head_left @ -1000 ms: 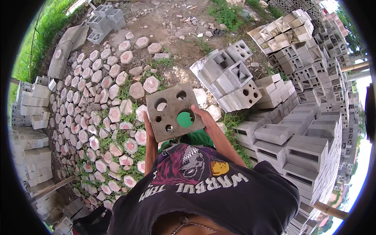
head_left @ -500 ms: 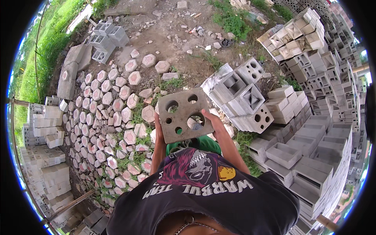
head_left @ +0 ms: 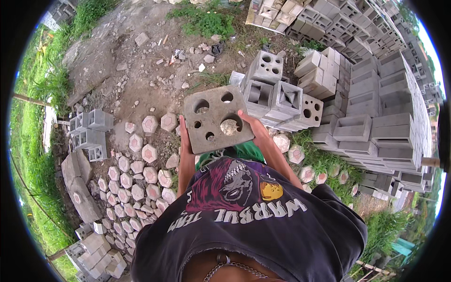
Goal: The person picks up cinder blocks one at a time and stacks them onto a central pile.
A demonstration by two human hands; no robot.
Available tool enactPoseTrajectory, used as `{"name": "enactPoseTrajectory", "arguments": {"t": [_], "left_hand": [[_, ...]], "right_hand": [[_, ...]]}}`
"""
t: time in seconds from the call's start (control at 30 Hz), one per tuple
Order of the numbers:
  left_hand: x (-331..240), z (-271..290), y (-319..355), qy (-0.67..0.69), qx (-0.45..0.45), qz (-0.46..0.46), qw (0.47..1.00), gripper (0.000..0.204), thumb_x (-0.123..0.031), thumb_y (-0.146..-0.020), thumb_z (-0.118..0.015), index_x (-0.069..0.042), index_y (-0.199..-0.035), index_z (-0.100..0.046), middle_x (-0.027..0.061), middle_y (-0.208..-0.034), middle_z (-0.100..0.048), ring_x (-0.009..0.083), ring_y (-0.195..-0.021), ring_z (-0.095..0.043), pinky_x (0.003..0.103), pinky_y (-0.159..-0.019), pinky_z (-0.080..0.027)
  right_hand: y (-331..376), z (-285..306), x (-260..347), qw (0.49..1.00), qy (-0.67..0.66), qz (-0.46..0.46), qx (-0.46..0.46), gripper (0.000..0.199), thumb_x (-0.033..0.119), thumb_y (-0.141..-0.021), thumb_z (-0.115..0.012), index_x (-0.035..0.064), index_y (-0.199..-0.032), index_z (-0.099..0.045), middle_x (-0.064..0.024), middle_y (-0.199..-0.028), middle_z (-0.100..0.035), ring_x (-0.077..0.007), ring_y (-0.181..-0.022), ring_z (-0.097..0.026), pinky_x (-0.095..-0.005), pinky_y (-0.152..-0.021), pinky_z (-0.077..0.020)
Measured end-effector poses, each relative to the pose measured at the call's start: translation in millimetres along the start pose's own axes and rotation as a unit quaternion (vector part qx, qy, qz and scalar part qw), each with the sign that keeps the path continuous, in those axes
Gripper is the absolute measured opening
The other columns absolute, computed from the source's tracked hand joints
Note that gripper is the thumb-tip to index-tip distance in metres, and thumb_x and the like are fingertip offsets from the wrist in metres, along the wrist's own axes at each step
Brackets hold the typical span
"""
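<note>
Between my two hands I carry a grey concrete block (head_left: 211, 123) with several round holes of different sizes through its face. My left hand (head_left: 186, 138) is pressed along the block's left side. On the opposite side, my right hand (head_left: 251, 126) grips the edge, its thumb lying over the face near the largest hole. The block is held up in front of my body, and the ground shows through its holes. Just beyond it to the right stands a small group of concrete blocks (head_left: 282, 101), including another with round holes (head_left: 267, 66) on top.
Tall stacks of hollow blocks (head_left: 380, 96) line the right side. Hexagonal pavers (head_left: 150, 175) cover the ground at left. Farther left are a few stacked hollow blocks (head_left: 89, 129) and a concrete slab (head_left: 77, 185). Rubble and weeds (head_left: 206, 21) lie ahead.
My view has turned to the right, so the block group ahead now sits closer to centre and the pavers lie lower left. The holed block remains in both hands.
</note>
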State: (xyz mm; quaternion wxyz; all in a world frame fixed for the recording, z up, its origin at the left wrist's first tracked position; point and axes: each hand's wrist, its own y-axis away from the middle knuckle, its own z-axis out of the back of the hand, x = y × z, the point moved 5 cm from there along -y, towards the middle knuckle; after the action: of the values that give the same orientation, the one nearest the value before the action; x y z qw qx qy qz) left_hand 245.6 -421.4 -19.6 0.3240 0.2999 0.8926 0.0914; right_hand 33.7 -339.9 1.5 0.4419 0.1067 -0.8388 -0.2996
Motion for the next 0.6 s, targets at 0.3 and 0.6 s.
{"name": "enactPoseTrajectory", "arguments": {"t": [0.3, 0.6], "left_hand": [[-26.8, -8.8, -87.0, -0.040, 0.038, 0.033, 0.998, 0.070, -0.062, -0.094, -0.034, -0.005, -0.133, -0.046, 0.0134, -0.125, -0.056, 0.0280, -0.107, -0.058, 0.041, -0.092, -0.048], [-35.0, -52.2, -202.9, -0.108, 0.063, 0.060, 0.990, 0.069, -0.060, -0.095, -0.034, -0.005, -0.135, -0.045, 0.0135, -0.126, -0.055, 0.0282, -0.108, -0.057, 0.042, -0.092, -0.048]], "right_hand": [[-35.5, -11.2, 41.7, 0.996, -0.051, 0.008, -0.078, 0.061, 0.041, -0.083, -0.068, -0.0058, -0.120, -0.057, -0.0137, -0.114, -0.062, -0.0224, -0.098, -0.062, -0.0341, -0.087, -0.0475], [-109.2, 20.4, 101.4, 0.987, -0.126, 0.020, -0.103, 0.056, 0.041, -0.085, -0.065, -0.0034, -0.118, -0.058, -0.0132, -0.109, -0.065, -0.0235, -0.092, -0.064, -0.0362, -0.083, -0.0495]]}}
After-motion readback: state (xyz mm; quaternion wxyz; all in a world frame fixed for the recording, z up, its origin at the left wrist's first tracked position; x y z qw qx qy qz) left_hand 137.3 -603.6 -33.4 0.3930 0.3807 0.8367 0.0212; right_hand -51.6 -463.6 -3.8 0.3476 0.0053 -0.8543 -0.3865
